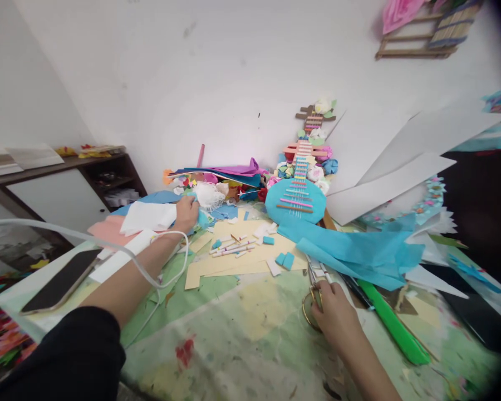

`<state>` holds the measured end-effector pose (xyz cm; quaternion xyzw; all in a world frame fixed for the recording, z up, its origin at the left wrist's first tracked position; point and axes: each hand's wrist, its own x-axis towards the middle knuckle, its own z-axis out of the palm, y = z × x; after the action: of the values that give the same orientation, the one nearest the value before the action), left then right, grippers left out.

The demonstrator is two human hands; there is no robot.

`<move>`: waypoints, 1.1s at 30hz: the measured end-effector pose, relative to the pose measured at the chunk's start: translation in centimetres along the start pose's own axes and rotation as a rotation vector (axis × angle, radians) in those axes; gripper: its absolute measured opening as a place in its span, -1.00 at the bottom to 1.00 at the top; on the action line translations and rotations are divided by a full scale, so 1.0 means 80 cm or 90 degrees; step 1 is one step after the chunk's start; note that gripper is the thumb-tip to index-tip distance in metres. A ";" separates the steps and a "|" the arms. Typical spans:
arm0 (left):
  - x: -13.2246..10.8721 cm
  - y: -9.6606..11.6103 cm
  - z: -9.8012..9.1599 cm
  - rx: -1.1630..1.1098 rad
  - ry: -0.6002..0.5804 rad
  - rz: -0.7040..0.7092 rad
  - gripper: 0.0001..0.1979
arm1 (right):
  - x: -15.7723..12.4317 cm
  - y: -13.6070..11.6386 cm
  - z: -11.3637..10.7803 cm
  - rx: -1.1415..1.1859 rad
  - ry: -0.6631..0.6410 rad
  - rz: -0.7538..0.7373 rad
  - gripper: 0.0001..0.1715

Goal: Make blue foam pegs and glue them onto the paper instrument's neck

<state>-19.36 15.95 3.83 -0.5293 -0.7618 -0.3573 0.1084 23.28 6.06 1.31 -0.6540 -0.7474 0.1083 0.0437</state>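
Note:
My left hand (187,214) reaches to the back left of the table, beside a white mesh bundle (211,195) and a white sheet (148,218). Its fingers are curled, and what lies under them is hidden. My right hand (336,306) has its fingers closed round the gold handles of a pair of scissors (308,312) on the table. The scissor blades point away from me, toward blue crepe paper (359,250). Cream card (217,267) lies between my hands, with several white paper sticks (234,249) and small blue pieces (288,260) on it.
A blue lute-shaped craft (295,189) leans upright at the back among paper flowers. At the right lies a green-handled tool (396,326). A phone (62,281) rests at the left, and a white cable (137,259) loops over my left forearm.

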 end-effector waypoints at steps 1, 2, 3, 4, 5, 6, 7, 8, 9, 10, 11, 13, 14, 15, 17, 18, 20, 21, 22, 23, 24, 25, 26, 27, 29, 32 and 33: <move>0.003 0.001 0.001 0.009 0.012 -0.003 -0.85 | 0.000 0.000 0.000 0.001 -0.002 0.001 -0.66; 0.005 0.000 0.001 0.021 0.017 -0.006 -0.84 | 0.000 0.000 -0.001 0.001 -0.004 0.003 -0.66; 0.006 -0.002 0.002 0.033 0.016 -0.010 -0.82 | 0.000 0.000 -0.001 0.000 -0.004 0.003 -0.66; 0.006 -0.004 0.002 0.041 0.014 -0.014 -0.79 | 0.000 0.000 0.000 -0.002 -0.004 0.003 -0.66; 0.005 -0.008 0.002 0.047 0.010 -0.021 -0.78 | 0.000 0.001 0.001 -0.003 -0.001 0.002 -0.67; 0.004 -0.012 0.002 0.051 0.005 -0.030 -0.79 | 0.000 0.001 0.002 -0.004 0.004 -0.002 -0.68; 0.003 -0.017 0.002 0.053 -0.001 -0.042 -0.82 | 0.000 0.002 0.004 -0.004 0.011 -0.006 -0.69; 0.001 -0.022 0.001 0.053 -0.006 -0.057 -0.85 | 0.000 0.002 0.006 -0.004 0.019 -0.010 -0.69; 0.000 -0.026 0.000 0.054 -0.010 -0.074 -0.85 | 0.000 0.003 0.008 -0.003 0.030 -0.015 -0.70; -0.001 -0.030 -0.002 0.057 -0.011 -0.091 -0.81 | 0.000 0.004 0.010 -0.003 0.040 -0.019 -0.70; -0.001 -0.033 -0.004 0.063 -0.010 -0.109 -0.77 | 0.000 0.005 0.011 -0.004 0.049 -0.024 -0.71; -0.001 -0.037 -0.009 0.085 -0.003 -0.139 -0.67 | 0.000 0.006 0.014 -0.006 0.063 -0.029 -0.72; 0.000 -0.038 -0.012 0.096 -0.004 -0.150 -0.62 | -0.001 0.007 0.014 -0.006 0.068 -0.032 -0.72; 0.002 -0.038 -0.014 0.105 -0.010 -0.158 -0.57 | -0.001 0.007 0.014 -0.005 0.071 -0.034 -0.72; 0.005 -0.036 -0.016 0.116 -0.034 -0.162 -0.49 | -0.001 0.007 0.014 -0.001 0.073 -0.037 -0.73; 0.006 -0.034 -0.015 0.119 -0.050 -0.158 -0.47 | -0.001 0.007 0.013 0.002 0.071 -0.037 -0.73; 0.008 -0.031 -0.012 0.123 -0.088 -0.138 -0.54 | -0.001 0.007 0.013 0.007 0.068 -0.036 -0.74; 0.008 -0.030 -0.011 0.125 -0.113 -0.123 -0.63 | -0.001 0.007 0.013 0.010 0.066 -0.036 -0.74; 0.008 -0.028 -0.010 0.128 -0.139 -0.109 -0.74 | -0.001 0.007 0.013 0.012 0.063 -0.034 -0.73; 0.007 -0.026 -0.009 0.134 -0.161 -0.097 -0.82 | -0.001 0.007 0.012 0.012 0.060 -0.030 -0.73; 0.007 -0.024 -0.010 0.143 -0.178 -0.090 -0.82 | -0.001 0.006 0.012 0.013 0.057 -0.027 -0.72; 0.007 -0.020 -0.012 0.155 -0.186 -0.086 -0.78 | -0.001 0.006 0.012 0.013 0.054 -0.024 -0.71; 0.007 -0.014 -0.014 0.168 -0.185 -0.087 -0.73 | -0.001 0.005 0.011 0.012 0.052 -0.021 -0.71; 0.009 -0.007 -0.017 0.179 -0.175 -0.086 -0.69 | -0.001 0.004 0.011 0.010 0.050 -0.019 -0.71; 0.012 0.018 -0.018 0.189 -0.146 -0.067 -0.61 | -0.001 0.003 0.010 0.005 0.047 -0.016 -0.70; 0.010 0.074 -0.001 0.150 -0.153 0.045 -0.65 | -0.002 0.002 0.009 0.002 0.048 -0.011 -0.71; 0.005 0.096 0.011 0.128 -0.186 0.094 -0.68 | -0.002 0.002 0.009 0.001 0.049 -0.012 -0.70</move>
<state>-12.56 18.23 6.76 -0.6167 -0.7603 -0.1899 0.0748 23.27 5.85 0.58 -0.6507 -0.7511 0.0832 0.0743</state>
